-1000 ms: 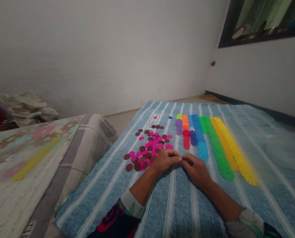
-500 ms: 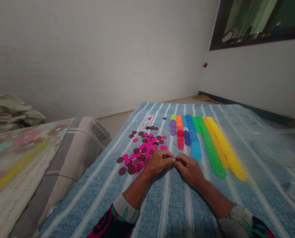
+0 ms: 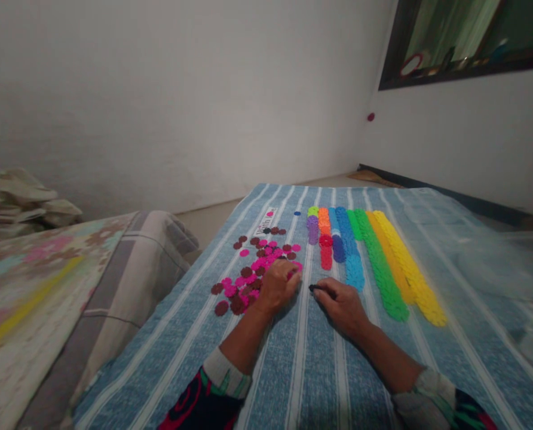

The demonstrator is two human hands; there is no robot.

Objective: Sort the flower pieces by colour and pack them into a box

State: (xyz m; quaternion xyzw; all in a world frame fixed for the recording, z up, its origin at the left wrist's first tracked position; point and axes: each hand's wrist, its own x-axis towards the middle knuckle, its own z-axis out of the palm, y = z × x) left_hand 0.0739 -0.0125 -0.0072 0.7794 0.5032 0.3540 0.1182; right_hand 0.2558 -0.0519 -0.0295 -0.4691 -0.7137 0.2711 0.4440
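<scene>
Between the thumb and fingers of my right hand (image 3: 342, 306) is a small black disc piece (image 3: 312, 288), held just above the cloth. My left hand (image 3: 279, 285) is bent with its fingers curled together at the right edge of a loose spread of pink disc pieces (image 3: 230, 291) and brown disc pieces (image 3: 221, 308). Pink shows right beside its fingertips; whether it grips a piece is hidden. To the right of my hands lie flat overlapping rows of notched discs: a green row (image 3: 380, 275), a yellow row (image 3: 410, 269), a light blue row (image 3: 355, 272) and a red row (image 3: 326, 257).
A blue-and-white striped cloth (image 3: 266, 394) covers the table. Clear plastic bags (image 3: 499, 263) lie along its right side. One blue disc (image 3: 297, 213) sits alone near the far end. At left stands a surface with a patterned cover (image 3: 46, 280).
My hands have come apart from each other. The left one has moved left and away from me to the pink discs; the right has stayed in place, its black piece now visible.
</scene>
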